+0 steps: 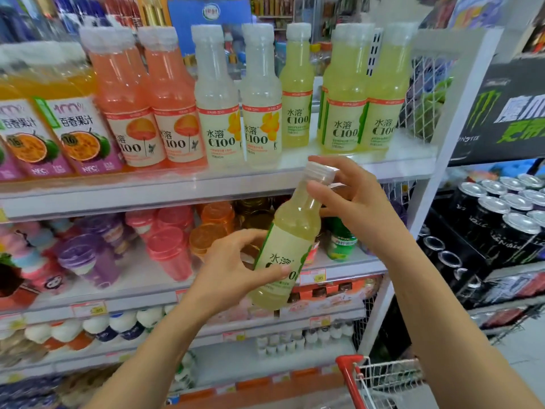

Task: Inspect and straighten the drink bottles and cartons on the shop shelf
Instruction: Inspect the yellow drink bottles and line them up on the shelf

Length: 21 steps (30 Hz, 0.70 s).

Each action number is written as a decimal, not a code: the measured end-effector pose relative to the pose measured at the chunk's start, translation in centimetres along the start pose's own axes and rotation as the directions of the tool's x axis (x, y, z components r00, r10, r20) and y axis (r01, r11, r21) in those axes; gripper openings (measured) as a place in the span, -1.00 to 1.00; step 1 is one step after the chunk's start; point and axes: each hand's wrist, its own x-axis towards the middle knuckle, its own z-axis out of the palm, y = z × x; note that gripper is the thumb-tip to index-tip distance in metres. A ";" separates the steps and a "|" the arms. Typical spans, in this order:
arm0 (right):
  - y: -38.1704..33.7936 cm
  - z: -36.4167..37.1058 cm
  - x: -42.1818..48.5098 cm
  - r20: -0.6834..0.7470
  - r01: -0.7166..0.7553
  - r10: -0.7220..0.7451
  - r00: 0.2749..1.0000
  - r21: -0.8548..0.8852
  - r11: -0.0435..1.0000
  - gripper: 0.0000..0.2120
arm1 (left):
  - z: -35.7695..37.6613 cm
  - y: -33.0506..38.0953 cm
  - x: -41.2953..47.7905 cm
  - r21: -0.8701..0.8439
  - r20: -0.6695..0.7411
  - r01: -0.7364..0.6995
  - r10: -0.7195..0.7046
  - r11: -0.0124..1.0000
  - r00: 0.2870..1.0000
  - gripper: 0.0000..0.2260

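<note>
Head view. I hold the lime bottle (290, 243) tilted, cap toward 1 o'clock, in front of the top shelf (147, 193) and just below its edge. My left hand (233, 270) curls round the label. My right hand (354, 199) pinches the neck, though blur hides whether its fingers (324, 160) touch the cap. Risk: as I set the bottle in at 12 o'clock, its base may clip the standing lime bottles (345, 113) and topple them.
</note>
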 end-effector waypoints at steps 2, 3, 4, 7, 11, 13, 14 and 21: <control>-1.9 -0.4 1.7 -0.019 0.084 -0.084 0.996 -0.012 0.996 -0.69 | -0.9 1.3 1.4 0.046 -0.077 -0.060 0.063 0.997 0.995 -0.33; -2.9 -0.6 2.5 -0.026 0.129 -0.129 0.991 -0.008 0.992 -0.70 | -1.4 1.9 2.1 0.057 -0.095 -0.091 0.096 0.994 0.991 -0.32; -3.8 -0.8 3.4 -0.043 0.174 -0.174 0.984 -0.004 0.985 -0.71 | -2.0 2.6 3.0 0.067 -0.099 -0.126 0.133 0.990 0.986 -0.31; -6.3 -1.6 5.8 -0.111 0.298 -0.307 0.945 -0.092 0.950 -0.75 | -4.1 4.3 5.4 0.231 -0.133 -0.245 0.281 0.942 0.951 -0.26; -9.1 -3.0 8.9 -0.185 0.414 -0.476 0.859 -0.296 0.861 -0.75 | -6.8 6.0 8.5 0.521 -0.252 -0.361 0.544 0.773 0.800 -0.36; -10.1 -3.6 10.4 -0.214 0.430 -0.523 0.825 -0.363 0.827 -0.74 | -7.9 6.6 10.1 0.648 -0.243 -0.360 0.630 0.671 0.737 -0.39; -10.4 -3.9 11.2 -0.223 0.433 -0.541 0.811 -0.393 0.811 -0.73 | -8.3 6.8 10.9 0.697 -0.234 -0.344 0.654 0.629 0.720 -0.38; -10.4 -3.1 15.5 -0.212 0.380 -0.563 0.799 -0.548 0.745 -0.71 | -9.8 8.0 15.2 0.855 -0.167 -0.242 0.685 0.459 0.709 -0.27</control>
